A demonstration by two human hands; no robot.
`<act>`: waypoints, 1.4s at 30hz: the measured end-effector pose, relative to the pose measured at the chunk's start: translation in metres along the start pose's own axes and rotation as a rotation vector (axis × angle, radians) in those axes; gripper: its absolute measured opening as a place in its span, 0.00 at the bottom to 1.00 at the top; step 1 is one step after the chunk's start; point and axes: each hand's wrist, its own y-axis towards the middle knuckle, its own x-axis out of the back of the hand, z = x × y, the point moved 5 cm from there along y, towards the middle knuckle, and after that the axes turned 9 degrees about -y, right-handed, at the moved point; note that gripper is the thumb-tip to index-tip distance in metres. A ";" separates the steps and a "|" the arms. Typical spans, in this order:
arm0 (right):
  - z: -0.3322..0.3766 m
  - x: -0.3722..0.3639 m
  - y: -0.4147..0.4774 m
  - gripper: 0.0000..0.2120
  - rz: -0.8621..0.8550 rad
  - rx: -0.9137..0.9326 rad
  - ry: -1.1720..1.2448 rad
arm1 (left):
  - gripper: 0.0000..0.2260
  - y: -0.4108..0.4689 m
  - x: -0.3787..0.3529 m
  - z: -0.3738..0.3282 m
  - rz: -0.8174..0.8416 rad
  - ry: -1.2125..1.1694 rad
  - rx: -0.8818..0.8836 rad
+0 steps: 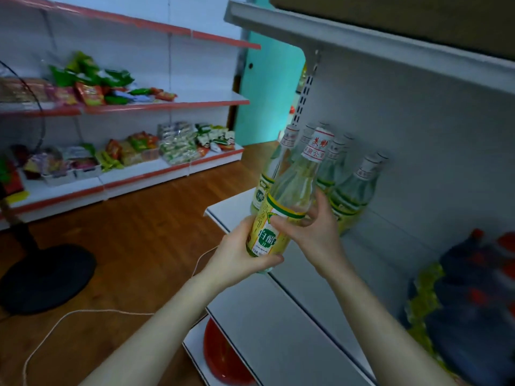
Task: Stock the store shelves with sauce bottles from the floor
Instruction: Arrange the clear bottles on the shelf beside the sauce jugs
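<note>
Near shelf (306,316): white unit filling 2 to 5 o'clock, tier at waist height mostly bare at the front. Wooden floor (125,260) from 6 to 9 o'clock; no loose stock visible on it in this view. Far shelving (167,174) at 9 to 11 o'clock, loaded with snack packs, not our target. Black fan base (47,277) at 8 o'clock, white cord (55,327) trailing from it toward 7. Shrink-wrapped dark bottles (473,302) at 4 o'clock on the same tier, blurred. Red item (223,355) on the tier below at 6 o'clock, can't identify it.

Bottle row (354,190): clear bottles, yellow-green labels, white caps, standing upright against the back panel at 2 o'clock.

Held bottle (289,190): same type, in the air above the tier's front edge, just in front of the row, tilted with the cap toward 1 o'clock. Not set down.

Left hand (237,254) wraps the lower body, fingers (267,261) curled under the base end. Right hand (317,235) grasps at the label's top band, thumb across the front, other fingers behind the glass. Both clamped on the bottle.

Step, my read: placement phase, bottle at the tier and being squared up before it goes down. Several already shelved, so partway through.

Next move calls for: bring the bottle upright, set the base flat on bare shelf at 5 o'clock of the row, label out, then let go. Glass on glass is the risk: a knock on the front bottles could topple them.
</note>
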 end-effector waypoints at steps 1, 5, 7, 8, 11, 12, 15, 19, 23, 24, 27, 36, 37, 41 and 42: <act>-0.003 0.003 0.005 0.33 -0.020 -0.002 0.000 | 0.28 0.006 -0.002 0.000 0.030 0.034 -0.024; -0.021 0.013 0.024 0.36 -0.121 -0.040 -0.028 | 0.37 0.024 -0.005 0.027 0.158 0.407 -0.019; -0.030 0.015 0.032 0.39 -0.162 -0.060 -0.057 | 0.45 0.031 -0.005 0.049 0.237 0.635 0.048; -0.034 0.016 0.036 0.40 -0.179 -0.066 -0.063 | 0.48 0.034 -0.005 0.058 0.274 0.706 0.050; -0.046 0.013 0.042 0.41 -0.228 -0.081 -0.064 | 0.54 0.043 -0.006 0.073 0.363 0.815 0.007; -0.050 0.013 0.044 0.41 -0.242 -0.092 -0.064 | 0.56 0.045 -0.005 0.076 0.381 0.830 0.002; -0.060 0.009 0.050 0.43 -0.261 -0.109 -0.074 | 0.57 0.051 -0.001 0.084 0.410 0.846 -0.001; -0.074 0.005 0.056 0.42 -0.269 -0.134 -0.116 | 0.48 0.055 0.000 0.090 0.412 0.818 0.006; -0.083 0.003 0.060 0.42 -0.281 -0.159 -0.118 | 0.41 0.057 -0.001 0.090 0.410 0.814 -0.003; -0.084 0.004 0.061 0.42 -0.279 -0.160 -0.126 | 0.41 0.057 -0.001 0.090 0.413 0.811 -0.005; -0.086 0.004 0.064 0.43 -0.265 -0.162 -0.141 | 0.40 0.058 0.000 0.087 0.413 0.800 -0.018; -0.095 0.003 0.059 0.28 -0.316 -0.202 -0.144 | 0.38 0.058 0.000 0.083 0.417 0.795 -0.011; -0.094 0.003 0.059 0.27 -0.317 -0.194 -0.142 | 0.38 0.058 0.000 0.082 0.419 0.797 -0.011; -0.096 0.000 0.061 0.27 -0.340 -0.189 -0.141 | 0.38 0.057 0.000 0.082 0.416 0.800 -0.024; -0.097 -0.001 0.062 0.27 -0.341 -0.189 -0.144 | 0.38 0.057 0.000 0.082 0.414 0.798 -0.025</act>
